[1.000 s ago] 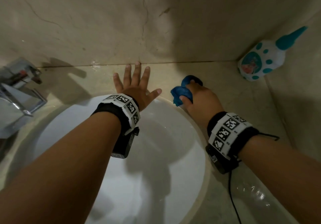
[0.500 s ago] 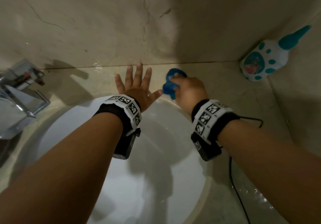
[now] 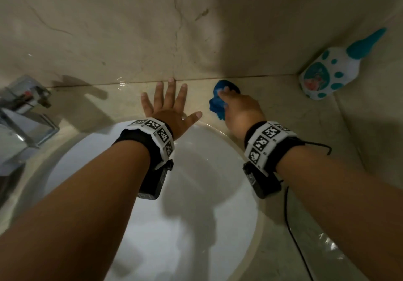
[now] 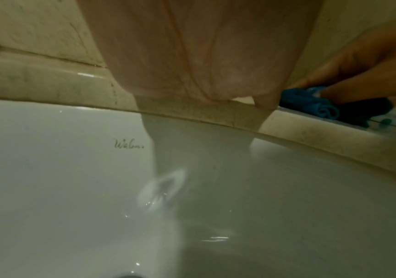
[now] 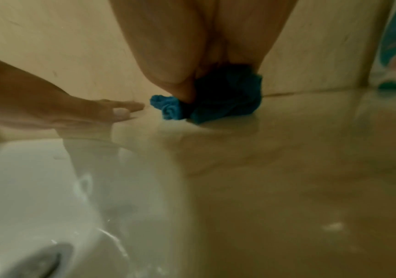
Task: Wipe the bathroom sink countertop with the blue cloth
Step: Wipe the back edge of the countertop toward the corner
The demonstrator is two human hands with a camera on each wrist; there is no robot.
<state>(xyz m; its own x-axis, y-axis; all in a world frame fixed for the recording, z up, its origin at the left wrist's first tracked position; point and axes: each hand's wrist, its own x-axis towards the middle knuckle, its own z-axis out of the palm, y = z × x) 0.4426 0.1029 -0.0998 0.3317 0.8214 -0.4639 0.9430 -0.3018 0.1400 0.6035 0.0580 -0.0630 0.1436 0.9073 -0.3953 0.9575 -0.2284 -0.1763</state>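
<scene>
Blue cloth (image 3: 219,102) now farther right

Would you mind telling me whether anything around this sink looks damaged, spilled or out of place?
Two things stand out. Dark hairline cracks run down the marble backsplash above the left hand. The white, teal-spotted bottle in the right corner looks tipped against the wall rather than upright. The right hand grips the blue cloth.

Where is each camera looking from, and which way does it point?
Head: on the head, looking down at both forearms, left hand flat on the countertop, right hand gripping the blue cloth.
Left wrist: under the left palm, facing the sink.
Right wrist: under the right hand, facing the wall.
All three share the cloth.
</scene>
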